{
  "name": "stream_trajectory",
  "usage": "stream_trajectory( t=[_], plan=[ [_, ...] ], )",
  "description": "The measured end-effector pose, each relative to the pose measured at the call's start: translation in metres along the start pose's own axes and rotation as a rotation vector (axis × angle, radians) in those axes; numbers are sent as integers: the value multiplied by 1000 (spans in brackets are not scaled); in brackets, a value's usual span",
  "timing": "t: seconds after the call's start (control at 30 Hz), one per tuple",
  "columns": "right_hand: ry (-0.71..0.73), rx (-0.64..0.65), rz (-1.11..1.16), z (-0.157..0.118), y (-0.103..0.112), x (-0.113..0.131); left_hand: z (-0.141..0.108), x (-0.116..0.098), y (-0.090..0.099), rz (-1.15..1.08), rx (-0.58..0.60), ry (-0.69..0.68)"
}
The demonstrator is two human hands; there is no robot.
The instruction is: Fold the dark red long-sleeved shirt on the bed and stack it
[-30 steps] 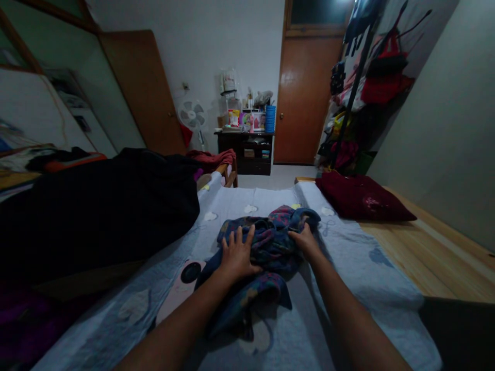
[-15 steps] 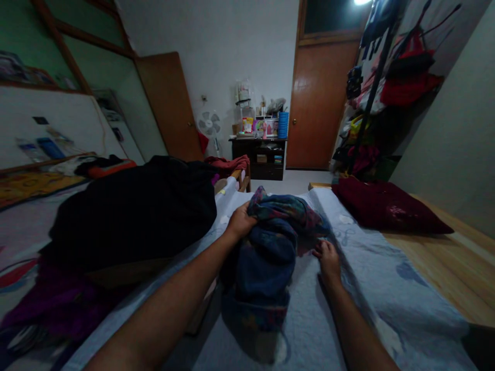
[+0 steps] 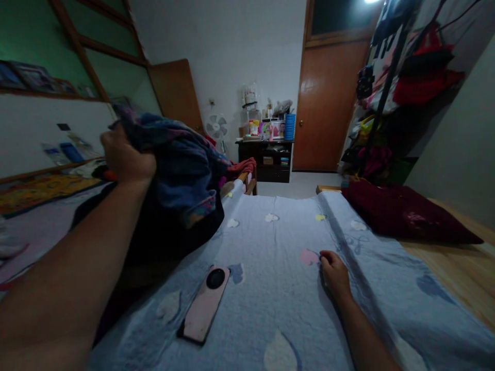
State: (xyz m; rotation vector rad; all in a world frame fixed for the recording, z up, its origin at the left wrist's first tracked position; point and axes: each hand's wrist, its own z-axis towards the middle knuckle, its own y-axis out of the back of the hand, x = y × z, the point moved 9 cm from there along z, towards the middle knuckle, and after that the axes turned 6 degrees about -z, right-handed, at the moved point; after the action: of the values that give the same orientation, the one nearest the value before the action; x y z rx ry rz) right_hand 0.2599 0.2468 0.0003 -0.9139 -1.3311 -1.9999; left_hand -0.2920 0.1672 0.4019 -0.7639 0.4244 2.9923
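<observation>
My left hand (image 3: pixel 127 154) is closed around a bunched blue denim garment (image 3: pixel 185 165) with multicoloured patterned trim. It holds the garment up at the left, over a black cloth heap (image 3: pixel 154 234) that it partly covers. My right hand (image 3: pixel 334 270) rests on the light blue patterned sheet (image 3: pixel 266 288), fingers curled in and nothing seen between them, beside a pink printed shape. A pink phone (image 3: pixel 207 306) with a round black camera ring lies back up on the sheet, between my two arms.
A dark red cushion (image 3: pixel 410 214) lies at the right on a wooden surface (image 3: pixel 444 252). Reddish cloth (image 3: pixel 243 167) hangs over a wooden frame at the bed's far end. Beyond stand a dark cabinet (image 3: pixel 265 162), a fan (image 3: pixel 216 126) and a brown door (image 3: pixel 328 108).
My left hand has lifted the denim garment off the sheet and carried it left over the black heap, uncovering the phone. My right hand has stayed near the same spot, its fingers more curled.
</observation>
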Motion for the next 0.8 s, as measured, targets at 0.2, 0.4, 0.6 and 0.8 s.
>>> stream_trajectory(
  t=[0.2, 0.4, 0.6, 0.8],
  plan=[
    [39, 12, -36, 2, -1, 1, -49, 111, -18, 585, 527, 125],
    [40, 29, -48, 2, -3, 3, -53, 143, -16, 581, 463, 262],
    [53, 38, -67, 1, -3, 5, -91, 92, -52, 512, 638, -73],
    [41, 29, -65, 1, -3, 3, -162, 102, -87, 710, 985, -213]
  ],
)
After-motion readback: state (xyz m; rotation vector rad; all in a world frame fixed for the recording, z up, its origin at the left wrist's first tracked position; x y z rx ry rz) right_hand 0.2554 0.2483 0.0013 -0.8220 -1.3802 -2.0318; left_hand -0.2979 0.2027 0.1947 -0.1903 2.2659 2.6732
